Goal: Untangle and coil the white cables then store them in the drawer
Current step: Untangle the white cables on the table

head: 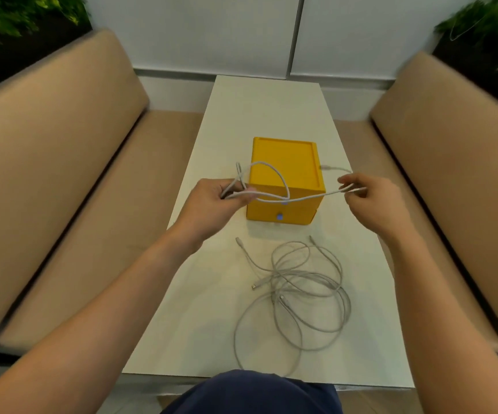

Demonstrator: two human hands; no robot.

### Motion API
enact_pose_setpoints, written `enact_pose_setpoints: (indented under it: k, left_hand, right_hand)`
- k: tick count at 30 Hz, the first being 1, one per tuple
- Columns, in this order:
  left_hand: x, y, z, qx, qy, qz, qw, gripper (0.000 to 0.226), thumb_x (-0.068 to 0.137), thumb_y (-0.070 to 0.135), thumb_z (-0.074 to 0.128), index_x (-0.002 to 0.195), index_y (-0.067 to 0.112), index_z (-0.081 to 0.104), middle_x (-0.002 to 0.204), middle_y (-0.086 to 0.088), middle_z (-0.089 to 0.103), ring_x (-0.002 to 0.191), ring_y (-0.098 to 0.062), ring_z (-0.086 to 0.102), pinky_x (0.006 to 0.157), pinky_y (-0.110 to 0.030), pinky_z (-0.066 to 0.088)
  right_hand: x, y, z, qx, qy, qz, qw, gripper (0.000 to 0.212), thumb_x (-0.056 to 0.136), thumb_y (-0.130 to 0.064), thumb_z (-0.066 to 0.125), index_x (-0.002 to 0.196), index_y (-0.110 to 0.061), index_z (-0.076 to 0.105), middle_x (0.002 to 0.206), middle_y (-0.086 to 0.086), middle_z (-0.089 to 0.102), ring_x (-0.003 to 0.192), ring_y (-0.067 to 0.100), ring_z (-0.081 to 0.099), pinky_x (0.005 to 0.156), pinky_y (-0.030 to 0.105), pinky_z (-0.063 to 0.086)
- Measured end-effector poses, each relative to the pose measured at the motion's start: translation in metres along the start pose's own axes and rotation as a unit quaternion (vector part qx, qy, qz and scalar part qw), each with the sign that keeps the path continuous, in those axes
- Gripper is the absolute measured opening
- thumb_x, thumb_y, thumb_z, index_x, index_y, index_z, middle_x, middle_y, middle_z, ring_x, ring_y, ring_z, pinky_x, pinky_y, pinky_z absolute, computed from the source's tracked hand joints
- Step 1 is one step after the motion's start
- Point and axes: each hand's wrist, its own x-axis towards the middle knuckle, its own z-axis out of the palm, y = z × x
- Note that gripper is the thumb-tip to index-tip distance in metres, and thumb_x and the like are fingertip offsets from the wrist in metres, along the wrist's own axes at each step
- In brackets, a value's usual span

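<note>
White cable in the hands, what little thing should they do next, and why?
Probably swing the right hand across to the left hand and lay on one more loop. The left hand grips a loop of the white cable, while a straight stretch runs to the right hand's pinch, so it isn't fully coiled.

text: none legible | labels: none | brands: none | numbers: none

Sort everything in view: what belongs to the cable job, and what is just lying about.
For the job: held cable, gripped by left hand and right hand; tangled cables on the table; yellow drawer box.
Just there: tan benches; plants.
</note>
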Motion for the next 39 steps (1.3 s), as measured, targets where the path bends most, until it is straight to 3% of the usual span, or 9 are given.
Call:
enact_pose_setpoints:
  k: [7, 11, 16, 20, 25, 29, 32, 36, 39]
  left_hand:
    - [0.005, -0.011, 0.018, 0.232, -0.08, 0.049, 0.968, 0.015, 0.091, 0.046, 0.073, 0.103, 0.039, 0.079, 0.055, 0.016, 0.058, 0.056, 0.001, 0.051, 0.058, -0.023, 0.038]
    - [0.005, -0.008, 0.014, 0.401, -0.095, 0.112, 0.904, 0.039, 0.093, 0.049, 0.068, 0.131, 0.04, 0.066, 0.082, 0.017, 0.06, 0.087, -0.017, 0.063, 0.069, -0.033, 0.046]
    - [0.006, -0.027, 0.0, 0.497, -0.141, 0.073, 0.853, 0.056, 0.096, 0.031, 0.064, 0.149, 0.04, 0.047, 0.119, 0.009, 0.053, 0.097, -0.018, 0.059, 0.075, -0.036, 0.049]
    - [-0.001, -0.037, -0.007, 0.488, -0.186, 0.06, 0.851, 0.076, 0.091, -0.002, 0.053, 0.156, 0.033, 0.037, 0.142, 0.008, 0.037, 0.082, -0.013, 0.044, 0.064, -0.03, 0.04]
    - [-0.003, -0.019, -0.014, 0.405, -0.122, 0.128, 0.897, 0.059, 0.089, 0.001, 0.052, 0.144, 0.023, 0.052, 0.117, 0.007, 0.043, 0.097, -0.001, 0.045, 0.077, -0.023, 0.037]
    - [-0.007, 0.005, -0.035, 0.35, -0.046, 0.224, 0.908, 0.028, 0.092, 0.003, 0.058, 0.116, 0.016, 0.065, 0.105, 0.002, 0.053, 0.088, -0.009, 0.054, 0.078, -0.025, 0.046]
    - [-0.012, 0.015, -0.057, 0.335, -0.039, 0.184, 0.923, 0.023, 0.091, 0.007, 0.073, 0.108, 0.022, 0.074, 0.095, 0.006, 0.062, 0.085, -0.003, 0.06, 0.074, -0.008, 0.043]
    - [-0.023, 0.016, -0.067, -0.014, -0.019, 0.007, 1.0, 0.03, 0.076, 0.004, 0.085, 0.102, 0.016, 0.076, 0.081, -0.001, 0.074, 0.072, -0.011, 0.067, 0.068, -0.021, 0.054]
    - [-0.019, 0.012, -0.049, -0.332, 0.076, -0.052, 0.939, 0.027, 0.079, 0.004, 0.075, 0.103, 0.014, 0.069, 0.074, 0.004, 0.071, 0.066, -0.005, 0.066, 0.067, -0.015, 0.055]
  right_hand:
    - [0.008, 0.025, 0.011, 0.171, 0.017, 0.103, 0.98, 0.042, 0.1, -0.042, 0.047, 0.13, -0.021, 0.068, 0.128, -0.002, 0.069, 0.104, 0.016, 0.068, 0.095, 0.044, 0.054]
    - [0.028, 0.061, 0.035, 0.124, 0.006, 0.113, 0.986, 0.041, 0.105, -0.03, 0.047, 0.145, -0.023, 0.057, 0.142, 0.001, 0.061, 0.126, 0.028, 0.06, 0.109, 0.053, 0.048]
    - [0.039, 0.102, 0.064, -0.155, -0.245, 0.185, 0.939, 0.072, 0.104, -0.046, 0.051, 0.164, -0.03, 0.013, 0.168, 0.019, 0.02, 0.15, 0.045, 0.027, 0.12, 0.056, 0.028]
    - [0.023, 0.036, 0.066, -0.054, -0.072, 0.026, 0.996, 0.054, 0.103, -0.038, 0.057, 0.152, -0.019, 0.046, 0.154, 0.012, 0.048, 0.141, 0.033, 0.045, 0.114, 0.044, 0.036]
    - [-0.021, -0.074, 0.069, 0.259, -0.194, -0.107, 0.94, 0.053, 0.095, -0.044, 0.068, 0.144, -0.028, 0.056, 0.137, -0.013, 0.064, 0.126, -0.002, 0.057, 0.103, 0.022, 0.049]
    - [-0.035, -0.098, 0.092, 0.254, -0.344, -0.146, 0.892, 0.035, 0.098, -0.041, 0.066, 0.128, -0.024, 0.064, 0.105, 0.005, 0.077, 0.106, 0.012, 0.072, 0.101, 0.048, 0.054]
    - [-0.035, -0.095, 0.1, 0.267, -0.323, -0.149, 0.895, 0.029, 0.105, -0.039, 0.055, 0.109, -0.017, 0.074, 0.08, 0.012, 0.073, 0.075, 0.017, 0.069, 0.08, 0.045, 0.053]
    - [-0.038, -0.09, 0.106, 0.235, -0.194, -0.204, 0.931, 0.029, 0.104, -0.039, 0.055, 0.109, -0.021, 0.075, 0.075, -0.009, 0.064, 0.07, 0.013, 0.058, 0.065, 0.038, 0.049]
    - [-0.048, -0.096, 0.113, 0.192, -0.117, -0.264, 0.938, 0.025, 0.105, -0.034, 0.055, 0.108, -0.017, 0.073, 0.074, -0.001, 0.065, 0.068, 0.013, 0.057, 0.062, 0.033, 0.044]
